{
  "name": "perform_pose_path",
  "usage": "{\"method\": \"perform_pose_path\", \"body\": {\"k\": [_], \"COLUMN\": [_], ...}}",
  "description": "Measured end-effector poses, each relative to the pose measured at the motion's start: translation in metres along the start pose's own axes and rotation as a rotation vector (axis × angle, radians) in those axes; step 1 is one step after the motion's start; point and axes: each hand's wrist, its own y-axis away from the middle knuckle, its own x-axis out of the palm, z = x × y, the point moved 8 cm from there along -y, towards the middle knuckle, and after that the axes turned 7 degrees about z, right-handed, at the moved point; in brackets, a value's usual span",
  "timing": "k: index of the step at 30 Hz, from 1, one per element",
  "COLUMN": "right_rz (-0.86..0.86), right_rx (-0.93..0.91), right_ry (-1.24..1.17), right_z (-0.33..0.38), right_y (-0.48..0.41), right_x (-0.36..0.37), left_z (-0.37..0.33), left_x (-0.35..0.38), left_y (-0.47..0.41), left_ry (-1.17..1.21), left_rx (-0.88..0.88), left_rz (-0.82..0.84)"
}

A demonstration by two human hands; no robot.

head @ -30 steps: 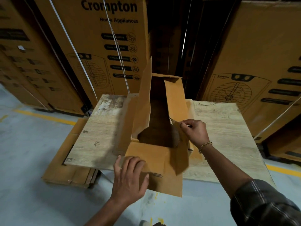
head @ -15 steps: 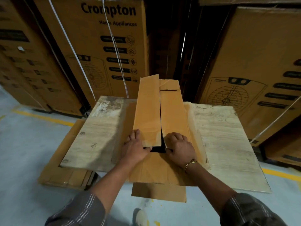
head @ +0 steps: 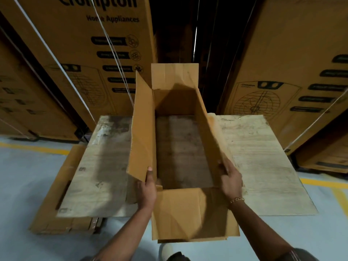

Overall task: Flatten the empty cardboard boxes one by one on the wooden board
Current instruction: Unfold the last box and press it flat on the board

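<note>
An open cardboard box (head: 188,213) sits on a pale wooden board (head: 254,157), held at its near end by two bare hands. Its long axis runs straight away from the person, from the hands toward the tall printed cartons (head: 113,44) stacked behind. The mouth of the box faces up at the camera. Its inside looks dark and wood-grained; whether that is its own bottom or the board showing through cannot be told.

The left hand (head: 147,187) grips the near corner of the left long flap (head: 143,129), thumb on the inner face and fingers behind. That flap rises upright and stretches away from the grip. The right hand (head: 230,180), with a gold bracelet (head: 236,200) at the wrist, clasps the rim of the right wall, fingers reaching forward along it. This side is blurred, so the finger placement is unclear.

Between the two hands, the near end flap lies folded toward the person and overhangs the board's near edge. At the far end from the grip, another flap (head: 175,76) stands upright.

Both forearms reach forward from the bottom of the view, spread about as wide as the box. Left of the left hand, flattened cardboard (head: 56,185) lies under the board on a grey floor (head: 18,185).
</note>
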Motion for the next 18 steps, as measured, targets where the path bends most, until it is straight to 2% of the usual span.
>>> {"method": "perform_pose_path", "body": {"k": [1,3,9,12,14,18], "right_rz": [-0.066,-0.128,-0.144,-0.023,0.063,0.077], "right_rx": [0.049,0.170,0.378,0.397,0.353,0.363], "right_ry": [-0.141,-0.255,-0.562,-0.500,-0.372,-0.384], "right_z": [-0.005,-0.017,-0.058,-0.065,-0.058,-0.057], "right_y": [-0.002,-0.005,0.001,0.003,0.006,0.008], "right_x": [-0.008,-0.018,-0.024,-0.018,-0.014,-0.015], "left_z": [-0.001,-0.001,0.011,0.008,0.001,-0.028], "left_x": [0.000,-0.002,0.008,0.012,0.016,0.000], "left_y": [-0.001,-0.002,0.003,0.009,0.013,0.020], "left_ry": [0.011,0.028,0.162,0.314,0.311,0.212], "left_rx": [0.004,-0.007,-0.184,-0.245,-0.232,-0.073], "left_rz": [-0.005,-0.011,0.114,0.128,0.175,0.108]}}
